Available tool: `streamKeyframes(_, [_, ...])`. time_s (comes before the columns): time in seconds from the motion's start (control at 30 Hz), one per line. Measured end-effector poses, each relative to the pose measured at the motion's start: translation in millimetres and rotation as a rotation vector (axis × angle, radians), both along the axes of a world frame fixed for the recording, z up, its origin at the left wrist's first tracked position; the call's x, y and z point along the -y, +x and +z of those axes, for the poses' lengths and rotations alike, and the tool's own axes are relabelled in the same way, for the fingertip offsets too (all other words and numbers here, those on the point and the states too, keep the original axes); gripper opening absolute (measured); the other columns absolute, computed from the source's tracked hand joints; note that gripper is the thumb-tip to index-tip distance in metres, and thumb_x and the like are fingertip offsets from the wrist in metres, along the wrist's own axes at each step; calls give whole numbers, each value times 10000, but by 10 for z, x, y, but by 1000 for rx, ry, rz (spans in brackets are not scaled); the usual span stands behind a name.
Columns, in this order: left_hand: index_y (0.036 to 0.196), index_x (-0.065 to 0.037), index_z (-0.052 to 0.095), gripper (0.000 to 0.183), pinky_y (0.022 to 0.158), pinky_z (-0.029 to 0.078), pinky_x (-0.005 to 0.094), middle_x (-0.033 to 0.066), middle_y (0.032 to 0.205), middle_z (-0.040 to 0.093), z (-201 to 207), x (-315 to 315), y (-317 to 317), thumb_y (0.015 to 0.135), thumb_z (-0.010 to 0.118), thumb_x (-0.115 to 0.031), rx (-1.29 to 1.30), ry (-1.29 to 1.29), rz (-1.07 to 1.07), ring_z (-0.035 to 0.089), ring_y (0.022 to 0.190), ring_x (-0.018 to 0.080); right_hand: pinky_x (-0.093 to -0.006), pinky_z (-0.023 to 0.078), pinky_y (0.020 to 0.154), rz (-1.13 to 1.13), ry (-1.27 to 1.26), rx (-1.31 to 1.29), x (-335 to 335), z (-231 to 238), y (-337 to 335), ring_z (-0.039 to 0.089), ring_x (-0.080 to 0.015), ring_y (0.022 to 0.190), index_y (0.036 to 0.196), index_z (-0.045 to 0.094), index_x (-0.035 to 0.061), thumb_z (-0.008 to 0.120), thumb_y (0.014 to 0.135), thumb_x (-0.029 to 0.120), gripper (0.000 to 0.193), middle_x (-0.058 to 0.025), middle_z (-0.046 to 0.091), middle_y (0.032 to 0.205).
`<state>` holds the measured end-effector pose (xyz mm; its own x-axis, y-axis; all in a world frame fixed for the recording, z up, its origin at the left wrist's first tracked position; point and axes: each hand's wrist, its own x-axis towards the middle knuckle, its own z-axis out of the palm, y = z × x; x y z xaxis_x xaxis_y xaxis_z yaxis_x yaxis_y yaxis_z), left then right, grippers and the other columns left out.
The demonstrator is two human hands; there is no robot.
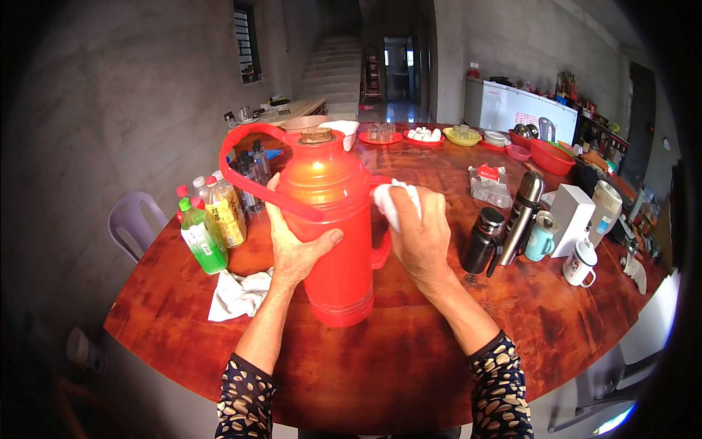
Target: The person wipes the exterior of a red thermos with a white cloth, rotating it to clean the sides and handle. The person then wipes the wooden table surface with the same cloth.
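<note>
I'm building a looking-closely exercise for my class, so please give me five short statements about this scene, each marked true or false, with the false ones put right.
1. The left hand grips the red flask. True.
2. The right hand holds a spoon. False: the right hand holds a white cloth.
3. The red flask's mouth is uncovered. False: a cork stopper sits in it.
4. A green bottle stands to the left of the red flask. True.
5. The white lidded mug stands left of the red flask. False: it stands to the right.
</note>
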<state>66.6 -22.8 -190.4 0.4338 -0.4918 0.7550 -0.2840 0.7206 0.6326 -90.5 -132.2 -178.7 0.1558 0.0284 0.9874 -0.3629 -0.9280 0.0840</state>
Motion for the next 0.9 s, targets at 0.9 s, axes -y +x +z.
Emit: streamKeyframes(0.9, [1458,-10,180,1154,1025,398,386,134,1365,424,-376,-152,-182,538,870,-104,186,22,241,459,1228,237,-434,444,874,520,355,7,6,-156,-46,524,-379,1031,1098,530,24,552,757,-137,378,-191,534,1053])
